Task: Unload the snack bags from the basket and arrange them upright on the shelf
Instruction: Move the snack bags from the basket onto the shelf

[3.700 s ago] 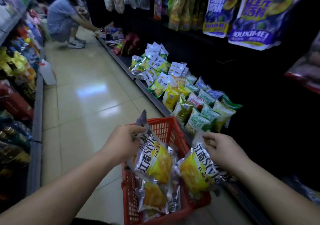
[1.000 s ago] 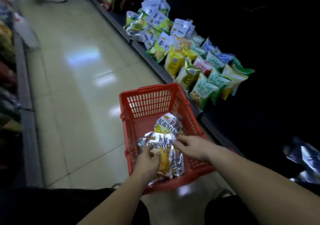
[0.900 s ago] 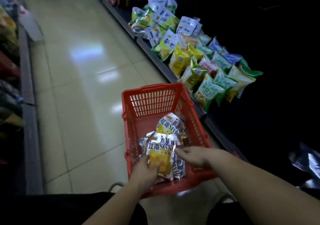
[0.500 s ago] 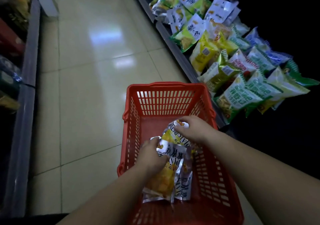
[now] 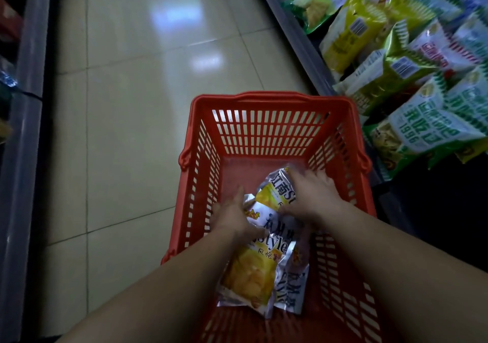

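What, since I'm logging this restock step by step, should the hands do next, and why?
Probably lift both bags up out of the red basket and toward the shelf on the right. The left hand grips the top of the near snack bag, the right hand holds the far snack bag, and both bags lie low inside the basket.

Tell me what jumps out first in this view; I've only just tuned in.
The red basket on the pale tiled floor fills the middle of the view. The left hand and right hand are both down inside it on silver-and-yellow snack bags; how firm either grip is cannot be told. To the right, a low shelf is crowded with green, yellow and white bags.
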`<state>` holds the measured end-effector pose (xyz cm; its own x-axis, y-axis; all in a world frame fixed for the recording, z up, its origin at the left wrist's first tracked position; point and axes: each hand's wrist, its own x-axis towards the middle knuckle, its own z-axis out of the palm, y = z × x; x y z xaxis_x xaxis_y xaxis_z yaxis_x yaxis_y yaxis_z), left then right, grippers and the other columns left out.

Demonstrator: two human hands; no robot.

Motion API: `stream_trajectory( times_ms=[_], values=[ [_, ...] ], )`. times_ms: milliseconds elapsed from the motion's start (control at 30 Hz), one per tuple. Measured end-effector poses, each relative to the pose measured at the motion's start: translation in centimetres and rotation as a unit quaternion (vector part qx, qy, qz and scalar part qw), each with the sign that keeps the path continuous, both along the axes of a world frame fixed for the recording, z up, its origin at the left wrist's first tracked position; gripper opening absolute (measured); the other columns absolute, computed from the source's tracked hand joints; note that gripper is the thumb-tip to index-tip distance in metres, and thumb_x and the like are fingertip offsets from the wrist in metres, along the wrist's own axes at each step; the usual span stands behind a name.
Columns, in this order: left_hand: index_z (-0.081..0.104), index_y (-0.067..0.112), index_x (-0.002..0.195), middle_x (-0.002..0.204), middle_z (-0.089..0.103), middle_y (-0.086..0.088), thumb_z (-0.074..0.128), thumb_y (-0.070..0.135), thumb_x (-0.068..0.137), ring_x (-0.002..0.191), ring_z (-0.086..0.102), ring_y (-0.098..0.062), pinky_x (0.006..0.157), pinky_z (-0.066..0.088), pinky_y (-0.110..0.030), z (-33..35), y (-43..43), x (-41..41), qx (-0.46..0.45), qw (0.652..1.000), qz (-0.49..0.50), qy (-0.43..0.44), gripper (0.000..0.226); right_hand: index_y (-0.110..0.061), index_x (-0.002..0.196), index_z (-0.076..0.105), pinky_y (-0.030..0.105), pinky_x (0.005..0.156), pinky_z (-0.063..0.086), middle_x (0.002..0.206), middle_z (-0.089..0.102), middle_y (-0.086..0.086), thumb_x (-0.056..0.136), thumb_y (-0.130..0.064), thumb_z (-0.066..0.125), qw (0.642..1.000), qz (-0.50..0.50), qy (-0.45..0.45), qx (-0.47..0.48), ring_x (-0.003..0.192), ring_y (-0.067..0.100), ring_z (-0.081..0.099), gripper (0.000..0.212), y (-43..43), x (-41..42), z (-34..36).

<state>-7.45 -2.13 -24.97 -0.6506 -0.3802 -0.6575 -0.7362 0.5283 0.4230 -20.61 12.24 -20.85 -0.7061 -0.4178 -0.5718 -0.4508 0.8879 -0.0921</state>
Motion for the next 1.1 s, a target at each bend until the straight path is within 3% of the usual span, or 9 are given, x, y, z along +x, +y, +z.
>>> stream_trajectory(
  times_ms=[100, 233, 333, 500, 567, 667, 867, 1000, 1100],
  values=[
    [0.000, 0.045, 0.155, 0.152, 0.049, 0.006, 0.089, 0.066, 0.033, 0.138, 0.046, -0.029, 0.108, 0.047, -0.047, -0.5, 0.0, 0.0, 0.037, 0.999, 0.021, -0.001, 0.152, -0.036, 0.157, 0.018, 0.047, 0.117, 0.027, 0.160, 0.020, 0.022, 0.070, -0.063, 0.078, 0.999, -0.039, -0.033, 0.000, 0.145, 0.041, 0.025, 0.109, 0.0, 0.0, -0.3],
    [0.006, 0.050, 0.152, 0.150, 0.050, -0.001, 0.092, 0.058, 0.027, 0.137, 0.047, -0.028, 0.106, 0.048, -0.047, -0.8, -0.3, -0.3, 0.052, 0.997, 0.062, -0.001, 0.152, -0.037, 0.153, 0.025, 0.046, 0.111, 0.034, 0.147, 0.045, 0.016, 0.072, -0.064, 0.077, 0.997, -0.064, -0.047, 0.013, 0.135, 0.040, 0.041, 0.100, -0.8, -0.2, -0.5],
    [0.014, 0.041, 0.156, 0.153, 0.048, 0.003, 0.099, 0.046, 0.034, 0.140, 0.045, -0.026, 0.109, 0.047, -0.046, -0.9, -0.1, -0.4, 0.080, 0.993, 0.081, 0.010, 0.149, -0.041, 0.155, 0.019, 0.049, 0.111, 0.037, 0.150, 0.046, 0.006, 0.077, -0.057, 0.077, 0.995, -0.060, -0.075, -0.008, 0.136, 0.035, 0.046, 0.099, -1.2, -0.2, -0.1],
    [0.035, 0.022, 0.155, 0.150, 0.050, 0.000, 0.100, 0.016, 0.054, 0.132, 0.051, -0.023, 0.105, 0.051, -0.039, -0.4, 0.0, -0.3, 0.144, 0.980, 0.130, 0.034, 0.120, -0.051, 0.150, 0.024, 0.041, 0.084, 0.058, 0.140, 0.056, 0.001, 0.085, -0.019, 0.070, 0.996, -0.020, -0.062, -0.064, 0.114, 0.026, 0.062, 0.086, -0.7, 0.4, 0.7],
    [0.045, 0.018, 0.148, 0.144, 0.055, 0.001, 0.099, 0.018, 0.058, 0.123, 0.055, -0.021, 0.103, 0.051, -0.037, -0.1, 0.0, -0.2, 0.140, 0.982, 0.117, 0.043, 0.104, -0.054, 0.146, 0.029, 0.038, 0.072, 0.059, 0.134, 0.061, 0.000, 0.082, -0.001, 0.059, 0.994, -0.030, -0.055, -0.087, 0.102, 0.024, 0.065, 0.088, -0.4, 0.3, 0.8],
    [0.046, 0.016, 0.147, 0.141, 0.057, -0.003, 0.096, 0.018, 0.063, 0.116, 0.057, -0.020, 0.101, 0.052, -0.036, 0.7, 0.1, -0.1, 0.153, 0.979, 0.122, 0.050, 0.097, -0.056, 0.141, 0.036, 0.032, 0.061, 0.052, 0.131, 0.063, -0.002, 0.079, 0.004, 0.057, 0.991, -0.031, -0.041, -0.122, 0.097, 0.022, 0.065, 0.089, -0.3, 0.1, 1.4],
    [0.064, 0.020, 0.116, 0.111, 0.071, 0.000, 0.090, 0.012, 0.071, 0.098, 0.068, -0.018, 0.087, 0.060, -0.041, 4.3, 0.5, -0.5, 0.166, 0.966, 0.167, 0.104, 0.053, -0.061, 0.140, 0.031, 0.031, 0.079, 0.050, 0.133, 0.054, -0.010, 0.084, -0.003, 0.063, 0.985, 0.007, 0.020, -0.171, 0.113, 0.019, 0.059, 0.086, 0.2, 0.2, 5.7],
    [0.062, 0.029, 0.111, 0.109, 0.069, 0.007, 0.075, 0.006, 0.086, 0.091, 0.071, -0.014, 0.079, 0.063, -0.039, 9.3, 0.3, -1.2, 0.164, 0.960, 0.143, 0.174, 0.036, -0.057, 0.135, 0.045, 0.039, 0.095, 0.053, 0.137, 0.058, -0.012, 0.088, -0.009, 0.062, 0.969, -0.037, 0.043, -0.238, 0.120, 0.018, 0.058, 0.068, 2.3, 0.0, 10.7],
    [0.063, 0.032, 0.099, 0.102, 0.070, 0.010, 0.073, 0.007, 0.088, 0.087, 0.071, -0.012, 0.074, 0.063, -0.036, 13.8, -0.3, -1.4, 0.140, 0.955, 0.115, 0.233, 0.029, -0.052, 0.131, 0.053, 0.042, 0.095, 0.053, 0.133, 0.061, -0.007, 0.088, -0.006, 0.059, 0.947, -0.086, 0.092, -0.297, 0.119, 0.022, 0.059, 0.063, 3.9, 0.7, 14.3]
  ],
)
